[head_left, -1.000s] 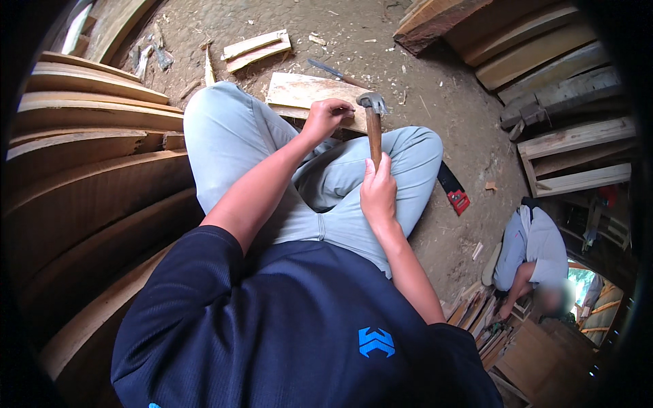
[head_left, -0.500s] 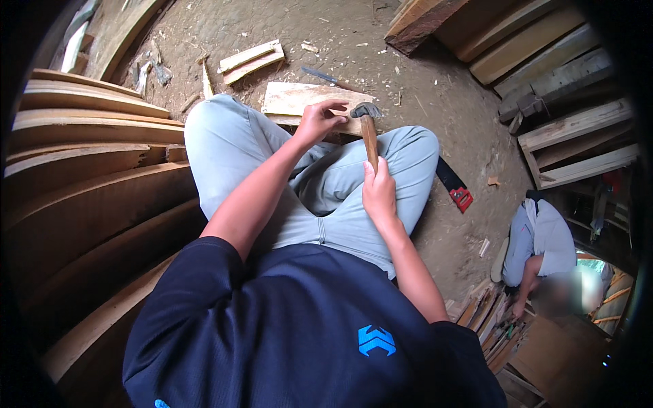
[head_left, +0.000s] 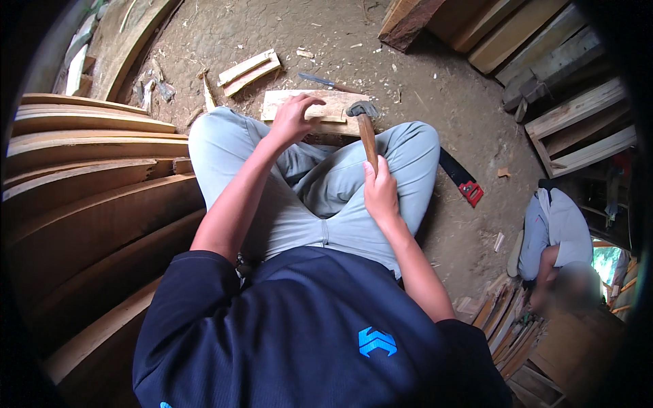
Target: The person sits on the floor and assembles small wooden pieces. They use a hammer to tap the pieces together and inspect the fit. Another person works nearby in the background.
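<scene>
- Drawing back from the hammer (head_left: 368, 139), the left hand (head_left: 296, 121) hangs above the left part of a pale board (head_left: 337, 102), its grip released, fingers loosely curled and apparently holding nothing.
- The right hand (head_left: 382, 192) keeps its grip clenched around the wooden handle's lower end; the hammer's metal head sits over the board's right end, though whether it touches the wood cannot be told.
- With the left hand clear, the board by the hammer's head lies uncovered; no nail can be made out there.
- One second earlier, the left hand's fingers were gathered close beside the hammer's head; half a second later they were parting, and now a wider gap separates them.
- The hammer's head appears turned and slightly farther left, while the right hand looks little moved.
- On the earth floor (head_left: 422, 88), a long thin tool (head_left: 330, 83) lies beyond the board and a red-handled saw (head_left: 456, 177) beside the right knee (head_left: 418, 143).
</scene>
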